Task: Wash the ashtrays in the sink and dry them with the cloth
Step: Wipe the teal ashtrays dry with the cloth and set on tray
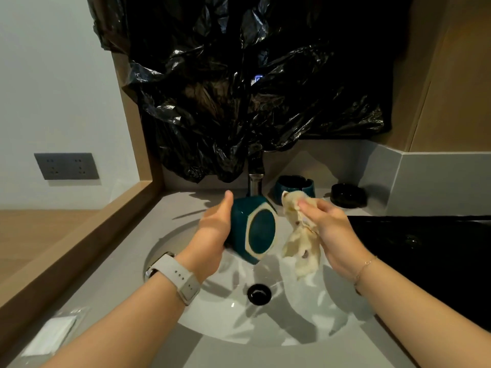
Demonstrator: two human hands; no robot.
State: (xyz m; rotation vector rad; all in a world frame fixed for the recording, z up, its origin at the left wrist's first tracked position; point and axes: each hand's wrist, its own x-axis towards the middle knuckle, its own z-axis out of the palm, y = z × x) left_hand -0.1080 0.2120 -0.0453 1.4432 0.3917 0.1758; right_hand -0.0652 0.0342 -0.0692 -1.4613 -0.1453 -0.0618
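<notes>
Above the round white ceramic sink [228,318], the left hand [212,229] keeps its grip around a teal glazed ceramic ashtray [252,229] tipped on its side, base facing three o'clock. Just beside it, the right hand [329,229] pinches a crumpled cream cloth [300,248]. Farther at one o'clock, a second teal ashtray [293,185] and a black round ashtray [348,195] sit on the grey worktop [377,205].

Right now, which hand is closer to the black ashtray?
Right. The right hand, holding the cloth, is just in front of the black ashtray; the left hand is farther left.
</notes>
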